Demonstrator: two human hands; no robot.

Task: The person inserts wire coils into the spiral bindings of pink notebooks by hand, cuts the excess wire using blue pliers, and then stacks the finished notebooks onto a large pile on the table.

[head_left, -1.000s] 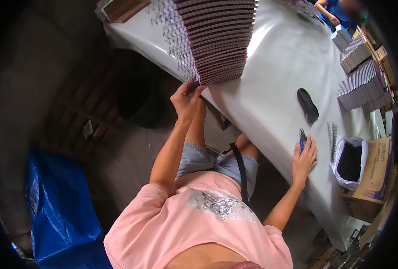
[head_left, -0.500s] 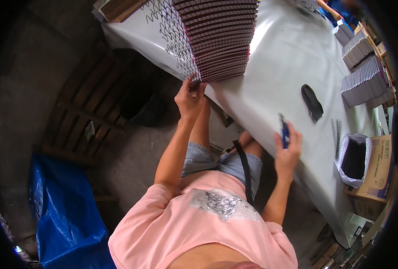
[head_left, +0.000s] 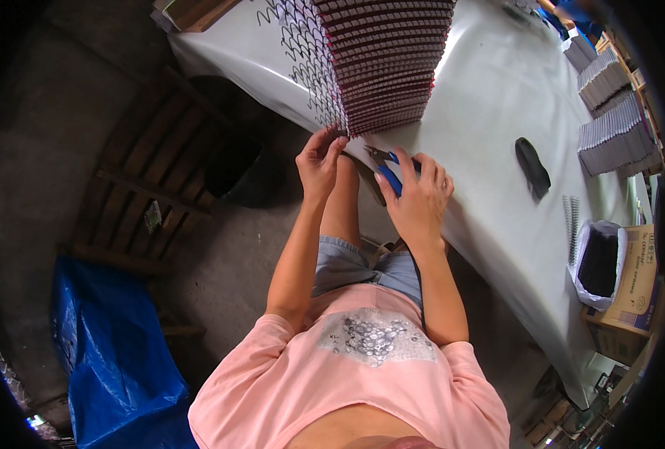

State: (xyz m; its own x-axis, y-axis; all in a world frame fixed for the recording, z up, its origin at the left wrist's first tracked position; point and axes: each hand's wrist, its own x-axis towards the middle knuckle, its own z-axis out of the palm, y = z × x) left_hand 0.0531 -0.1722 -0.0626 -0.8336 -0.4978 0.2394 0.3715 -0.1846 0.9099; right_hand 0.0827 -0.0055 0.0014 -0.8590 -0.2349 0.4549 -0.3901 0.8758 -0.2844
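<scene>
A tall stack of spiral-bound notebooks (head_left: 389, 67) stands at the near edge of the table, with loose wire coil ends (head_left: 310, 71) sticking out on its left side. My left hand (head_left: 319, 165) is closed in a pinch at the stack's lower left corner, on what looks like a wire coil end; the fingers partly hide it. My right hand (head_left: 421, 198) grips blue-handled cutting pliers (head_left: 389, 178). Their handles are spread, and the jaws point up and left toward the stack's corner, a little apart from my left fingertips.
On the white-covered table (head_left: 490, 97) lies a dark elongated object (head_left: 532, 168). Stacks of notebooks (head_left: 618, 135) line the far right, near loose coils (head_left: 570, 217), a bag of black coils (head_left: 598, 262) and a cardboard box (head_left: 636, 277). A dark bin (head_left: 243, 183) and blue tarp (head_left: 115, 352) are left.
My right hand has swung left with the pliers, from over the table's right part to beside my left hand. The left hand stays at the stack's corner.
</scene>
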